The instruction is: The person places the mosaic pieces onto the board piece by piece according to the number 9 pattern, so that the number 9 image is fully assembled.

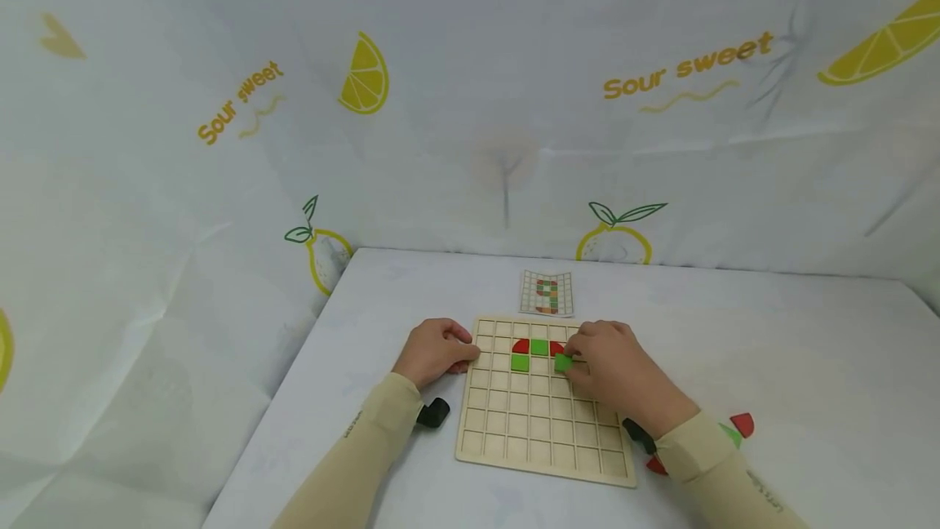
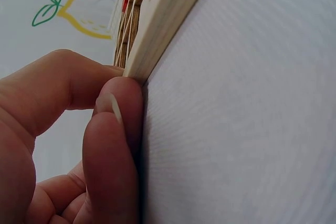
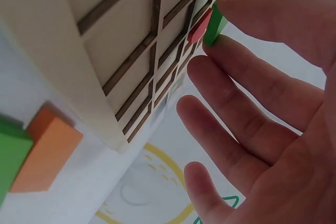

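Observation:
A wooden grid board (image 1: 539, 431) lies on the table. Its far rows hold a green square tile (image 1: 539, 347) between two red quarter-round tiles (image 1: 520, 346), with another green square (image 1: 520, 362) one row nearer. Between thumb and index finger, my right hand (image 1: 613, 362) pinches a green square tile (image 3: 214, 24), tilted over the board's grid just nearer than the right red piece. The other right fingers are spread and hold nothing. At the board's left edge, my left hand (image 1: 436, 349) grips the rim (image 2: 152, 35) with thumb and fingertips.
Behind the board lies a pattern card (image 1: 547, 294) showing a coloured figure on a grid. Right of the board, partly behind the right forearm, are loose red (image 1: 742, 424) and green pieces; an orange piece (image 3: 47, 150) appears in the right wrist view. A lemon-print sheet hangs behind.

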Demonstrator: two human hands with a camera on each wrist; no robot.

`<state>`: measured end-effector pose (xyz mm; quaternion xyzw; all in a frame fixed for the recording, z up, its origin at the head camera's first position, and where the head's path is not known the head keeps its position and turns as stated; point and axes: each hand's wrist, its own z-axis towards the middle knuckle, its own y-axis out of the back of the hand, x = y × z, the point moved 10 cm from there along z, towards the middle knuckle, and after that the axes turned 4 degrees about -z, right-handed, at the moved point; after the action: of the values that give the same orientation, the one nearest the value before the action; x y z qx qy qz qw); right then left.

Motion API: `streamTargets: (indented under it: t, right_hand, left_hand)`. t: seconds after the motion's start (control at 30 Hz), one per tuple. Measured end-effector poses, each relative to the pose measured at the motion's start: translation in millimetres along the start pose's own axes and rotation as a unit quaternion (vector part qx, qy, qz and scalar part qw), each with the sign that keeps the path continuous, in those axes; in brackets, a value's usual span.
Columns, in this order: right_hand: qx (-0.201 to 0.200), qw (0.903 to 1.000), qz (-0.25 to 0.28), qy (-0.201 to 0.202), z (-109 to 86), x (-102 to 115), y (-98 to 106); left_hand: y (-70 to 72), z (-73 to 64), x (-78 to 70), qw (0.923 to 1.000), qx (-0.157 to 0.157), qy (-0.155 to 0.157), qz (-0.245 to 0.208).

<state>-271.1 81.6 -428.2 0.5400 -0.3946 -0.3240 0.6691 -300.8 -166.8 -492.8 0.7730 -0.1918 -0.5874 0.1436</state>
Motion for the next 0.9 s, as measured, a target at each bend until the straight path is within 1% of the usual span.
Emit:
streamTargets:
  t: [0.3, 0.63, 0.9]
  right_hand:
    - [-0.003, 0.9996, -0.028, 0.009, -0.4, 4.5, -3.0]
    - [-0.001, 0.9998, -0.017, 0.009, 0.9, 5.5, -7.4]
    - [-0.001, 0.9998, -0.019, 0.007, 0.3, 4.1, -9.2]
  left_hand:
    - [-0.1, 8.3, 5.9, 1.0, 0.001, 0.006, 0.005]
    - [0.1, 3.5, 2.4, 0.9999, -0.001, 0.004, 0.011]
    - [-0.6, 3.1, 1.8, 1.0, -0.001, 0.004, 0.004]
